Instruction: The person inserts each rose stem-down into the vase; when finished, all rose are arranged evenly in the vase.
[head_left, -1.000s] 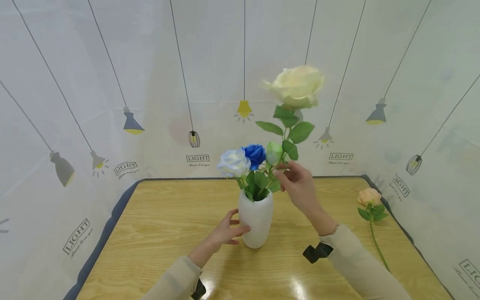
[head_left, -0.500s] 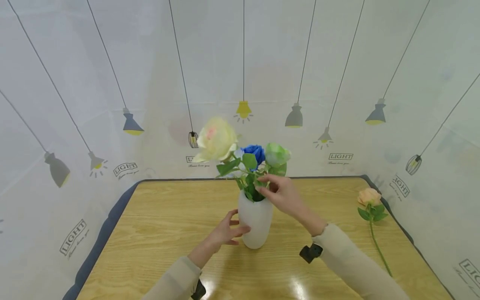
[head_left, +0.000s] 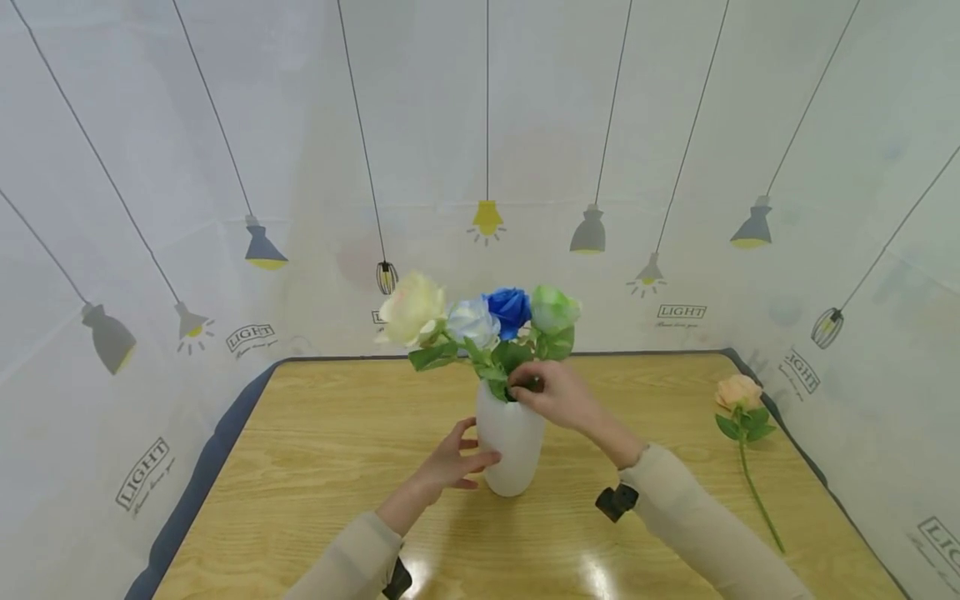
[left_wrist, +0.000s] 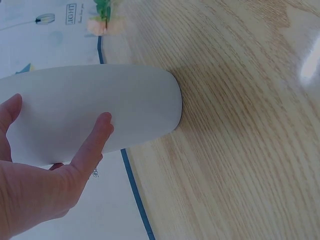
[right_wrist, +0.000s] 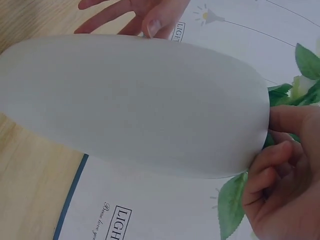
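Note:
A white vase [head_left: 510,450] stands upright on the wooden table, holding several artificial roses. My left hand [head_left: 447,464] rests on its left side, fingers spread and fairly straight, as the left wrist view shows with fingertips on the vase. My right hand [head_left: 555,393] is at the mouth of the vase, thumb and curled fingers pinching the stem of the cream rose [head_left: 412,308]. That stem is largely hidden by the fingers and leaves. The cream bloom leans out left, beside a pale blue-white rose [head_left: 474,322], a blue rose [head_left: 509,312] and a green rose [head_left: 553,308].
A peach rose [head_left: 738,393] lies on the right side of the table [head_left: 337,433], its stem pointing toward the front. Behind the table hangs a white cloth backdrop [head_left: 315,167] printed with lamps. A dark edging runs along the table's back and sides.
My right hand has brought the cream rose from above the vase down and left, its stem now in the vase mouth. The left hand and the vase have stayed put.

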